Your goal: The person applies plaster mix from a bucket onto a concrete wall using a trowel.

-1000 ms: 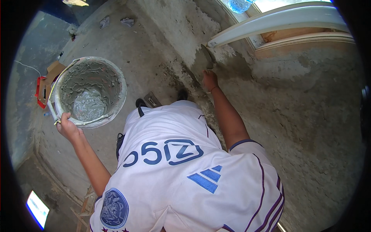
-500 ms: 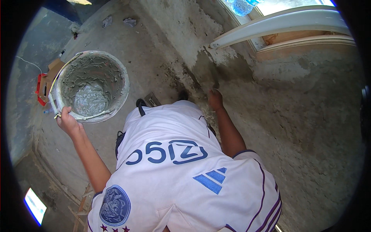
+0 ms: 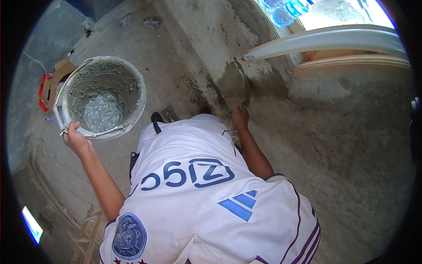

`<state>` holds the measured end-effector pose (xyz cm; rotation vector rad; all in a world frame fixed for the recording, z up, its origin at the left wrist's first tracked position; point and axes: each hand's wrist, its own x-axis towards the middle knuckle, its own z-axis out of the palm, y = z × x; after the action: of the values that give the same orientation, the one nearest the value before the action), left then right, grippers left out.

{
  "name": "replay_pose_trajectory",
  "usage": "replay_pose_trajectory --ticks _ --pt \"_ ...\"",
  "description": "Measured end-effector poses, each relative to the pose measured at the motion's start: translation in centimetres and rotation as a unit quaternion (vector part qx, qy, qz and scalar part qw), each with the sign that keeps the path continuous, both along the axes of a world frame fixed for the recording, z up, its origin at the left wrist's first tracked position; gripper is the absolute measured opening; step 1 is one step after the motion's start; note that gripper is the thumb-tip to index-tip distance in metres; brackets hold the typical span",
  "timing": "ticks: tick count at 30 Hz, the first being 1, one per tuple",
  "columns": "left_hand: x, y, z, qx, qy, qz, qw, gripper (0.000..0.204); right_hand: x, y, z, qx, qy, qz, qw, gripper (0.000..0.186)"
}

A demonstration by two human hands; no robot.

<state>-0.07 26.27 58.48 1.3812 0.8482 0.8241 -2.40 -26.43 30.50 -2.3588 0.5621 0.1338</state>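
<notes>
My left hand [image 3: 77, 140] is closed on the near left rim of a round bucket [image 3: 141, 94], beside its wire handle. Wet grey mortar [image 3: 103, 113] lies in the bottom and clings to the inner wall. On the other side, my right hand [image 3: 240, 119] is closed close to the wall, around what looks like a trowel [image 3: 246, 93] with a narrow dark blade pointing away. The grip itself is hidden in the fist. Beyond the hand, a damp dark mortar patch [image 3: 268, 83] covers the foot of the wall below the window frame.
A flat rectangular tool [image 3: 169, 114] lies on the floor by my shoe [image 3: 156, 117]. Left of the bucket sits an open red and brown cardboard box [image 3: 62, 70]. A long white strip [image 3: 325, 40] crosses the window ledge near plastic bottles [image 3: 285, 14]. A wooden ladder [image 3: 88, 233] stands lower left.
My right hand has shifted slightly left and down, and more of the dark blade shows. The left hand keeps its hold on the bucket rim. The view has shifted slightly.
</notes>
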Motion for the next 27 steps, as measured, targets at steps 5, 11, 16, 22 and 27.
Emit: replay_pose_trajectory --ticks 5,11,16,22,27 --pt "0.6 -0.6 -0.5 0.022 0.02 0.019 0.999 0.036 4.8 0.1 1.5 -0.049 0.013 0.015 0.999 0.042" --pt "0.8 0.0 -1.1 0.032 0.044 0.04 0.998 0.035 8.1 -0.1 4.0 0.018 0.069 -0.045 0.996 0.043" --pt "0.5 -0.3 -1.4 0.006 0.02 0.057 0.998 0.035 3.2 1.2 4.2 -0.049 -0.093 -0.096 0.99 0.039" --pt "0.5 0.4 -1.8 0.006 0.037 0.059 0.998 0.034 5.1 -0.1 3.8 -0.024 0.02 0.02 0.999 0.037" --pt "1.4 -0.3 -1.2 0.03 0.069 0.054 0.996 0.032 9.5 -2.0 2.9 -0.06 0.021 0.023 0.998 0.038"
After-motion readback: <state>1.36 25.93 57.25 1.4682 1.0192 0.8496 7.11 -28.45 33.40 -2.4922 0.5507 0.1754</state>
